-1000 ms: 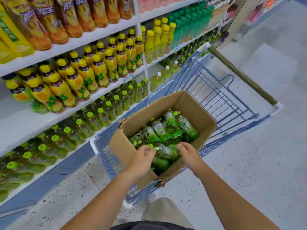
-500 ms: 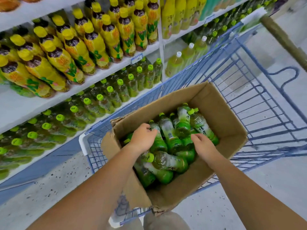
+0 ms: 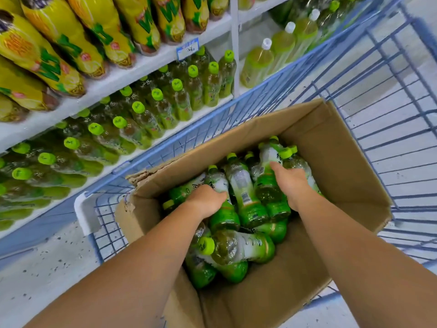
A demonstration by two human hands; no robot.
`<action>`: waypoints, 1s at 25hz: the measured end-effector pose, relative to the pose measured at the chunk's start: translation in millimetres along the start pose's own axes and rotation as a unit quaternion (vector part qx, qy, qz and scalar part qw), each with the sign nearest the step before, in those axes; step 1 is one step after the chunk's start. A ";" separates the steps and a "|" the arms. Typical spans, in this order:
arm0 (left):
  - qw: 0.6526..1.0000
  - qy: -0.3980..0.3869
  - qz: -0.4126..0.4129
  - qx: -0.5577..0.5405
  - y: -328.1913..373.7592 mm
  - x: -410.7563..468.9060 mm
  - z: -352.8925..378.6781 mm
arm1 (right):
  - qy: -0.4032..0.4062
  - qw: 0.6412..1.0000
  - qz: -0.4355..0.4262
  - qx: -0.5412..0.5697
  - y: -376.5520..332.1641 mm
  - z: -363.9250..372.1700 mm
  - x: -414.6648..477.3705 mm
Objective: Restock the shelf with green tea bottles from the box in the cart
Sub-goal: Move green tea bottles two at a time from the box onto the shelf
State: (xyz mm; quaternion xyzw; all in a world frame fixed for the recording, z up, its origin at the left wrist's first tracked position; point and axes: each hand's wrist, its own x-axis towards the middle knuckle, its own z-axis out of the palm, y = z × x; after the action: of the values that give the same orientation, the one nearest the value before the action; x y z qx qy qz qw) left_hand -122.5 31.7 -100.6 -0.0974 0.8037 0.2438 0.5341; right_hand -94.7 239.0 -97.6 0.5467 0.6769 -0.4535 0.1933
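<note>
Left hand (image 3: 208, 200) curled over bottle (image 3: 223, 215) in pile; right hand (image 3: 292, 183) curled round second bottle (image 3: 297, 163) — both inside box (image 3: 343, 162). Box sits in blue wire cart (image 3: 390, 129), just beside shelf (image 3: 106, 87) — green-capped rows on lower tier. Speckled floor (image 3: 35, 275) below.

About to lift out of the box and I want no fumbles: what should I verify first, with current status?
1. Grip of left hand on left bottle: ok.
2. Grip of right hand round right bottle: ok.
3. The box open-topped, inside the cart: ok.
4. Held bottles free of the pile: not ok, neighbours lie against them.
5. Gap among the shelved green tea bottles: cannot tell.
</note>
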 end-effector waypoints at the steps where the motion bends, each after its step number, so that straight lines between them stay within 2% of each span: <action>1: 1.000 -0.015 -0.005 0.007 5.6 0.6 -2.8 | 0.014 1.000 0.001 0.017 -1.3 3.0 4.1; 3: 1.000 -0.022 -0.020 -0.010 12.3 7.0 -3.1 | 0.019 0.998 0.009 0.054 -5.2 7.0 2.4; 6: 0.997 -0.004 -0.042 -0.072 17.1 -1.0 0.8 | -0.041 0.990 0.048 0.125 -12.0 2.4 -8.0; 10: 0.978 0.033 -0.055 -0.199 14.7 -18.8 8.3 | -0.148 0.979 0.092 0.110 -8.5 -7.1 -32.9; 12: 0.967 0.052 -0.055 -0.244 14.1 -28.6 7.0 | -0.167 0.974 0.105 0.108 1.1 -12.4 -54.4; 14: 0.962 0.054 -0.048 -0.263 13.5 -42.8 1.9 | -0.166 0.976 0.097 0.106 13.1 -18.8 -73.4; 18: 0.971 0.067 -0.031 -0.226 12.6 -89.3 -8.2 | -0.147 0.982 0.048 0.106 36.2 -38.4 -111.1; 21: 0.967 0.066 -0.007 -0.247 12.3 -130.7 -13.4 | -0.132 0.987 0.020 0.089 51.3 -52.7 -134.1; 25: 0.957 0.080 0.044 -0.274 3.0 -182.6 -11.5 | -0.134 0.984 -0.015 0.121 62.7 -64.3 -166.8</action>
State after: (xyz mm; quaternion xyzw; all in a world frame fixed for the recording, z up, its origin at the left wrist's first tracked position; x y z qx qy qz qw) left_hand -58.0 9.6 69.3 -0.2243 0.7497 0.4692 0.4094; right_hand 32.3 197.3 36.6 0.4901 0.5935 -0.6036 0.2078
